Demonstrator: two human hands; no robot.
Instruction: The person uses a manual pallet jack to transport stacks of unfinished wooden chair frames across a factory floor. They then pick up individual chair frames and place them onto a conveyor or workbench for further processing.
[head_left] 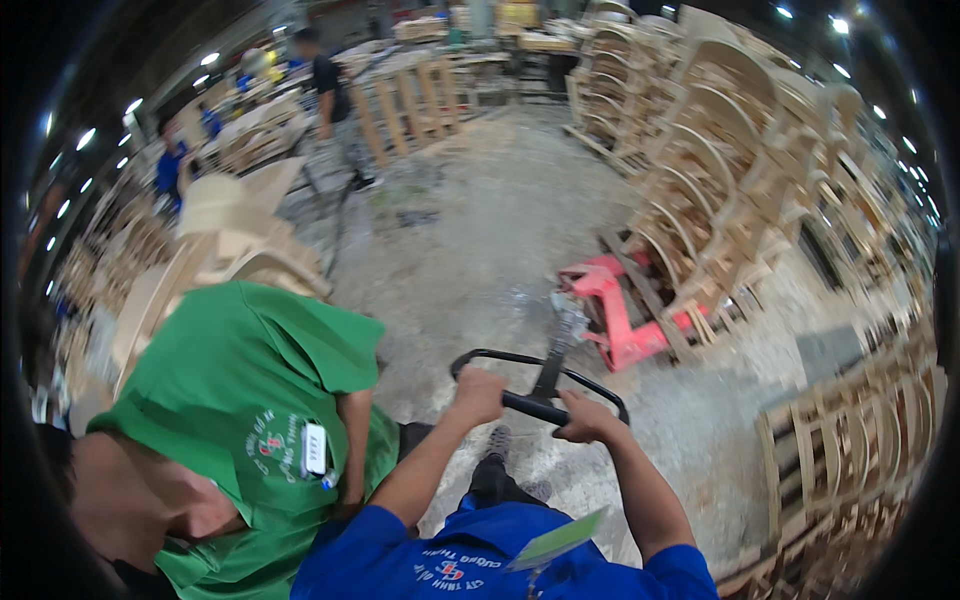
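Note:
Both my hands are closed on the black handle (533, 405) of a pallet jack. My left hand (480, 393) wraps round the crossbar's left side, and my right hand (588, 416) holds it on the right, close to the outer loop. From the handle a dark shaft runs forward to the red pallet jack (625, 325). A wooden pallet (650, 290) sits over its forks, bearing a tall stack of curved wooden chair parts (715, 130). The stack stands ahead of me to the right, and the fork tips are hidden beneath it.
Close on my left stands a person in a green shirt (260, 370). Curved wooden pieces (225, 215) are piled beyond them. A person in dark clothes (330, 95) stands farther off by a slatted wooden frame (405, 110). Slatted wooden racks (850, 430) line the right side. Grey concrete floor (470, 230) stretches ahead.

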